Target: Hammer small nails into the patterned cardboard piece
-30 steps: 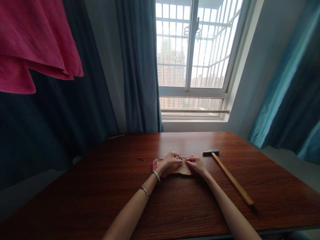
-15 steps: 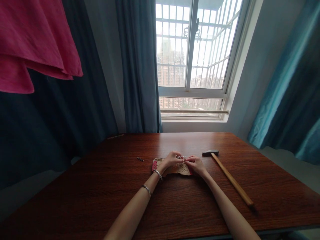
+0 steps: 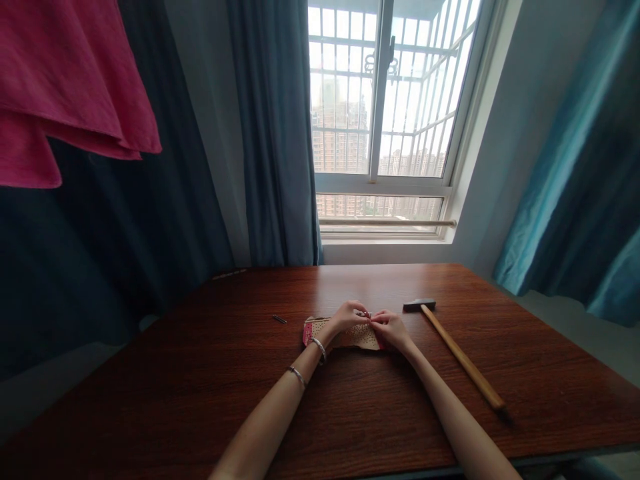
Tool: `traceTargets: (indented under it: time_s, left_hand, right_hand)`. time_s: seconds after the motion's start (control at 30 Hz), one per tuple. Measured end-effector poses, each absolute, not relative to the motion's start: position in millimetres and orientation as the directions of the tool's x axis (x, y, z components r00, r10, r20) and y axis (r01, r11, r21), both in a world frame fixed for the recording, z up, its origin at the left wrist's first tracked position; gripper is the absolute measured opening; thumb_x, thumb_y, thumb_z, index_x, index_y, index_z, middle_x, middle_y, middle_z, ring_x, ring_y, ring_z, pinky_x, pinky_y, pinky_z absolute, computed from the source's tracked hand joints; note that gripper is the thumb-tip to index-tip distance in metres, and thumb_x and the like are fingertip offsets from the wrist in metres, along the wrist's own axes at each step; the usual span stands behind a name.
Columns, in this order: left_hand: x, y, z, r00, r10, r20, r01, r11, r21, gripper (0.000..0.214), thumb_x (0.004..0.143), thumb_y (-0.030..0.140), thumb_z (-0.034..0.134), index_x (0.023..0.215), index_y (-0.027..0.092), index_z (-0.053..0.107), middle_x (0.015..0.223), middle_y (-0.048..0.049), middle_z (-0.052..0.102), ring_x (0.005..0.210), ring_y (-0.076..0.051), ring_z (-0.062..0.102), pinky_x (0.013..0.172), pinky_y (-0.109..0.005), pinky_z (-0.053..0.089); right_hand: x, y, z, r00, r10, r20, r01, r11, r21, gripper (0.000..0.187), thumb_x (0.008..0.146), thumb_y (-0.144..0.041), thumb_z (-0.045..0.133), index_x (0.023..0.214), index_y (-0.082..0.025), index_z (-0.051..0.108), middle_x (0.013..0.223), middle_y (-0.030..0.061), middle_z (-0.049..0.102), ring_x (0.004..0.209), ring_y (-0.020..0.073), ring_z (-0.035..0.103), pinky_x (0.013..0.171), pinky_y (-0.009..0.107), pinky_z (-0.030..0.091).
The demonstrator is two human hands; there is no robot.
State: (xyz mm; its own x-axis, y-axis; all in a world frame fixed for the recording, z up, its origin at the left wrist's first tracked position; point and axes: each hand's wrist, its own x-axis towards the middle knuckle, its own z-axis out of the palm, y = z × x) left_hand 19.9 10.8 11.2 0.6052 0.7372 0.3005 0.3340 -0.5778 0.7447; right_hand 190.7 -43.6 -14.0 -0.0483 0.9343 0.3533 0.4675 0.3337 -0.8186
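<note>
Fingertips Close In Over a Dotted Strip

The left hand (image 3: 345,317) is curled, thumb and fingers drawn narrow, over a beige-and-pink dotted strip (image 3: 361,340) lying on the brown table (image 3: 200,400). The right hand (image 3: 393,328) is bent to a narrow shape at the strip's right part. Small slender pieces (image 3: 369,315) show by the fingertips; whether either hand grips one cannot be told.

Compared with one second ago, the left fingertips have come nearer the right ones, and the slender pieces, then standing in plain view between the hands, are now mostly hidden. The hammer (image 3: 463,357) lies to the right, as before.
</note>
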Motion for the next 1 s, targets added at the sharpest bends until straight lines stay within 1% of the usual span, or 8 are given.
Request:
traceTargets:
  time_s: [0.43, 0.6, 0.67, 0.73, 0.8, 0.87, 0.93, 1.0]
  left_hand:
    - [24, 11, 8, 0.586, 0.756, 0.293, 0.365, -0.569, 0.737, 0.025, 0.064, 0.033, 0.063, 0.077, 0.012, 0.067, 0.078, -0.0032, 0.066, 0.074, -0.015, 0.057, 0.069, -0.022, 0.041]
    - [24, 11, 6, 0.585, 0.751, 0.304, 0.350, -0.573, 0.741, 0.023, 0.065, 0.030, 0.062, 0.078, 0.012, 0.067, 0.078, -0.0042, 0.066, 0.072, -0.015, 0.057, 0.066, -0.021, 0.041]
    - [24, 10, 5, 0.582, 0.751, 0.310, 0.346, -0.574, 0.742, 0.023, 0.064, 0.029, 0.062, 0.077, 0.011, 0.067, 0.077, -0.0043, 0.066, 0.072, -0.015, 0.057, 0.066, -0.021, 0.041]
    - [24, 10, 6, 0.573, 0.761, 0.303, 0.356, -0.565, 0.744, 0.021, 0.065, 0.028, 0.061, 0.076, 0.011, 0.067, 0.076, -0.0040, 0.066, 0.071, -0.015, 0.057, 0.065, -0.021, 0.041]
    - [25, 9, 7, 0.571, 0.770, 0.286, 0.371, -0.553, 0.746, 0.021, 0.065, 0.027, 0.060, 0.077, 0.011, 0.067, 0.075, -0.0035, 0.066, 0.071, -0.014, 0.057, 0.065, -0.021, 0.041]
    - [25, 8, 8, 0.573, 0.772, 0.275, 0.381, -0.548, 0.745, 0.022, 0.065, 0.027, 0.060, 0.077, 0.011, 0.068, 0.074, -0.0032, 0.066, 0.070, -0.014, 0.057, 0.064, -0.020, 0.041]
    - [25, 8, 9, 0.577, 0.768, 0.277, 0.383, -0.554, 0.740, 0.022, 0.064, 0.027, 0.060, 0.077, 0.010, 0.068, 0.073, -0.0032, 0.066, 0.069, -0.014, 0.056, 0.064, -0.020, 0.040]
    - [25, 7, 9, 0.571, 0.772, 0.279, 0.389, -0.554, 0.736, 0.023, 0.064, 0.028, 0.060, 0.076, 0.010, 0.068, 0.072, -0.0031, 0.066, 0.068, -0.014, 0.056, 0.063, -0.020, 0.040]
  right_hand:
    - [193, -49, -3, -0.042, 0.941, 0.336, 0.477, 0.314, -0.821, 0.027, 0.067, -0.037, 0.058, 0.080, -0.017, 0.071, 0.082, 0.0070, 0.067, 0.073, 0.0179, 0.061, 0.066, 0.027, 0.047]
    - [226, -54, 24, 0.187, 0.888, 0.420, 0.538, 0.265, -0.800, 0.029, 0.070, -0.033, 0.052, 0.087, -0.017, 0.068, 0.088, 0.0084, 0.067, 0.074, 0.0185, 0.061, 0.068, 0.029, 0.047]
    - [249, -59, 30, 0.257, 0.867, 0.428, 0.680, 0.153, -0.717, 0.026, 0.068, -0.029, 0.052, 0.084, -0.017, 0.068, 0.086, 0.0091, 0.066, 0.073, 0.0193, 0.061, 0.071, 0.031, 0.046]
    - [273, -67, 30, 0.275, 0.874, 0.400, 0.823, 0.001, -0.568, 0.026, 0.065, -0.025, 0.054, 0.085, -0.016, 0.067, 0.087, 0.0124, 0.065, 0.078, 0.0228, 0.060, 0.073, 0.033, 0.044]
    - [295, -78, 26, 0.312, 0.903, 0.296, 0.901, -0.182, -0.394, 0.033, 0.064, -0.027, 0.056, 0.092, -0.015, 0.064, 0.087, 0.0167, 0.064, 0.084, 0.0278, 0.059, 0.072, 0.036, 0.042]
    - [311, -90, 20, 0.381, 0.913, 0.144, 0.900, -0.331, -0.283, 0.036, 0.063, -0.031, 0.058, 0.094, -0.013, 0.061, 0.089, 0.0185, 0.062, 0.082, 0.0296, 0.060, 0.068, 0.036, 0.042]
    - [322, -99, 14, 0.421, 0.906, 0.043, 0.885, -0.400, -0.238, 0.037, 0.063, -0.033, 0.057, 0.094, -0.012, 0.059, 0.091, 0.0190, 0.061, 0.082, 0.0300, 0.060, 0.066, 0.035, 0.041]
    - [330, -101, 10, 0.424, 0.905, -0.016, 0.870, -0.412, -0.269, 0.033, 0.065, -0.031, 0.056, 0.091, -0.012, 0.057, 0.090, 0.0181, 0.062, 0.084, 0.0291, 0.060, 0.066, 0.033, 0.041]
